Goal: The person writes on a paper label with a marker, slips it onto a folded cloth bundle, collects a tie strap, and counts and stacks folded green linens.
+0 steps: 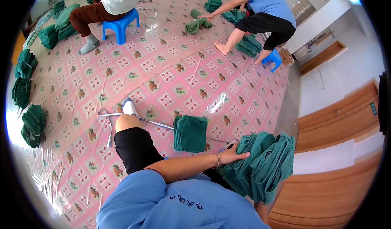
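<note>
A thick stack of folded green cloths (260,164) is held up at my right side, tilted, with its folded edges fanned out. My left hand (234,153) reaches across my body and is closed against the near left side of this stack, thumb lying on the cloth. Under the stack shows my right forearm (262,210); the hand itself is hidden by the cloth. On the floor in front of me lies a neat square pile of green cloths (190,133). A pale flat strap (159,124) runs beneath that pile, its loose end near my left foot.
A pink patterned sheet (122,82) covers the floor. Tied green bundles (32,125) line the left edge. One person sits on a blue stool (121,25); another bends over green piles (248,45) at the back right. Wooden doors (340,119) stand at right.
</note>
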Available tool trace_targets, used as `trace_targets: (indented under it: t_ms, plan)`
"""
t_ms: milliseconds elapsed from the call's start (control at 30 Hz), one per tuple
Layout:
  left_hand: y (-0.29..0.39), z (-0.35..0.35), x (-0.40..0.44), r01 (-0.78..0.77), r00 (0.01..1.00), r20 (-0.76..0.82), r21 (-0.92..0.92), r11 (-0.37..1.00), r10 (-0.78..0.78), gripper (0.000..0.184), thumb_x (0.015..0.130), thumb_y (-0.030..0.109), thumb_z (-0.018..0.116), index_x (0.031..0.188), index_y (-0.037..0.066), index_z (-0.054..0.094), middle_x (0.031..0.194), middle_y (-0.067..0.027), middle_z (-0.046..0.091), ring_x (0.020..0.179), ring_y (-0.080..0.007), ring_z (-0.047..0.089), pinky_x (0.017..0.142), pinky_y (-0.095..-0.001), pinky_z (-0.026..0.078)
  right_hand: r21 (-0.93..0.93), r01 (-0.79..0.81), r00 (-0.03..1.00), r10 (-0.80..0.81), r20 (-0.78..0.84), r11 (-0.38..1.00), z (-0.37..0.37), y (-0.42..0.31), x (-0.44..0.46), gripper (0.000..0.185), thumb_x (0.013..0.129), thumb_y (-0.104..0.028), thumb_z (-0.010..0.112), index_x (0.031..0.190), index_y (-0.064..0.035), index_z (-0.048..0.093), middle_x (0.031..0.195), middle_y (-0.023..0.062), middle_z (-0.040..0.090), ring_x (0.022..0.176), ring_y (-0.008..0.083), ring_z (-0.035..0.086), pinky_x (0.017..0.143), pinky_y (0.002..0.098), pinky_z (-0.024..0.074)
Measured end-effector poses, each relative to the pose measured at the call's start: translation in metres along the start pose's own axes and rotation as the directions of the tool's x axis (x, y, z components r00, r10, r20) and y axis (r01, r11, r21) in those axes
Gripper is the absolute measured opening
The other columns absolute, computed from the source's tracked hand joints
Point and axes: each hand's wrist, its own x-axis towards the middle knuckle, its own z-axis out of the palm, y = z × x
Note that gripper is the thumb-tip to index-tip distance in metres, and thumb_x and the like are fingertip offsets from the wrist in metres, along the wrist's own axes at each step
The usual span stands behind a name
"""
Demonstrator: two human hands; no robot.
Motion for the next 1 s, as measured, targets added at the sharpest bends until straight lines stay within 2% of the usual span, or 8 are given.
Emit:
trace_targets:
  t_ms: [233, 333, 400, 633, 767, 800, 900, 1000]
  plan:
    - [0.052, -0.006, -0.027, -0.064, 0.993, -0.101, -0.039, 0.997, 0.059, 0.101, 0.082, 0.051, 0.068, 0.148, 0.002, 0.01, 0.148, -0.0166, 0.029, 0.138, -0.0253, 0.028, 0.113, -0.0381, 0.022, -0.097, 0.06, 0.988, -0.045, 0.147, 0.993, 0.055, -0.049, 0.038, 0.088, 0.083, -0.061, 0.06, 0.142, -0.0024, 0.031, 0.136, 0.0129, 0.047, 0.122, 0.026, 0.048, 0.1, 0.0415, 0.0433]
    - [0.047, -0.026, -0.024, -0.233, 0.96, -0.179, -0.088, 0.968, 0.214, 0.102, 0.082, 0.051, 0.069, 0.148, 0.002, 0.01, 0.148, -0.015, 0.03, 0.137, -0.0241, 0.029, 0.113, -0.038, 0.024, -0.116, 0.054, 0.97, -0.024, 0.242, 0.992, 0.084, -0.057, 0.075, 0.088, 0.083, -0.061, 0.06, 0.142, -0.0025, 0.032, 0.135, 0.0128, 0.047, 0.122, 0.026, 0.048, 0.099, 0.0414, 0.0434]
    - [0.03, -0.049, -0.025, -0.195, 0.955, -0.245, -0.103, 0.975, 0.165, 0.103, 0.082, 0.05, 0.069, 0.149, 0.003, 0.007, 0.148, -0.0143, 0.03, 0.137, -0.0236, 0.029, 0.112, -0.0377, 0.024, -0.111, 0.024, 0.948, 0.013, 0.317, 0.993, 0.105, -0.052, 0.11, 0.088, 0.083, -0.061, 0.06, 0.142, -0.0025, 0.032, 0.135, 0.0127, 0.047, 0.121, 0.026, 0.048, 0.099, 0.0414, 0.0435]
    - [-0.038, -0.132, -0.055, -0.286, 0.807, -0.567, -0.127, 0.95, 0.167, 0.095, 0.085, 0.042, 0.069, 0.149, 0.006, 0.008, 0.145, -0.0144, 0.035, 0.134, -0.024, 0.034, 0.111, -0.036, 0.026, -0.135, -0.241, 0.783, 0.275, 0.557, 0.961, 0.172, 0.059, 0.25, 0.087, 0.083, -0.061, 0.06, 0.142, -0.0027, 0.032, 0.135, 0.0124, 0.048, 0.121, 0.0261, 0.049, 0.099, 0.0413, 0.0437]
    - [-0.131, -0.211, -0.065, 0.085, 0.745, -0.64, -0.188, 0.978, -0.188, 0.086, 0.088, 0.041, 0.063, 0.15, 0.009, 0.012, 0.145, -0.0143, 0.036, 0.132, -0.0236, 0.036, 0.108, -0.0363, 0.031, -0.235, -0.448, 0.615, 0.488, 0.619, 0.862, 0.191, 0.168, 0.293, 0.087, 0.083, -0.061, 0.06, 0.141, -0.0028, 0.032, 0.134, 0.0122, 0.048, 0.121, 0.0261, 0.049, 0.099, 0.0412, 0.0438]
    - [-0.143, -0.225, -0.071, 0.101, 0.727, -0.667, -0.13, 0.986, -0.162, 0.082, 0.089, 0.039, 0.062, 0.149, 0.008, 0.015, 0.144, -0.0142, 0.038, 0.131, -0.0236, 0.038, 0.107, -0.0361, 0.032, -0.277, -0.471, 0.578, 0.53, 0.62, 0.837, 0.198, 0.188, 0.296, 0.087, 0.083, -0.061, 0.06, 0.141, -0.0029, 0.032, 0.134, 0.0122, 0.048, 0.12, 0.0261, 0.049, 0.099, 0.0412, 0.0439]
    - [-0.158, -0.237, -0.084, 0.153, 0.708, -0.69, -0.061, 0.986, -0.152, 0.07, 0.091, 0.034, 0.059, 0.147, 0.007, 0.025, 0.14, -0.0135, 0.044, 0.126, -0.0234, 0.043, 0.104, -0.0357, 0.037, -0.513, -0.286, 0.744, 0.525, 0.414, 0.809, 0.239, 0.198, 0.265, 0.086, 0.082, -0.059, 0.063, 0.141, -0.0044, 0.033, 0.134, 0.0109, 0.049, 0.12, 0.0258, 0.049, 0.098, 0.0402, 0.0442]
    - [-0.163, -0.239, -0.087, 0.215, 0.714, -0.645, -0.168, 0.962, -0.272, 0.055, 0.094, 0.037, 0.053, 0.14, 0.008, 0.041, 0.135, -0.0108, 0.05, 0.12, -0.0241, 0.049, 0.099, -0.0355, 0.04, -0.489, -0.297, 0.722, 0.528, 0.448, 0.82, 0.227, 0.2, 0.265, 0.082, 0.082, -0.053, 0.066, 0.141, -0.0051, 0.033, 0.131, 0.0104, 0.05, 0.117, 0.0247, 0.051, 0.096, 0.0389, 0.0457]
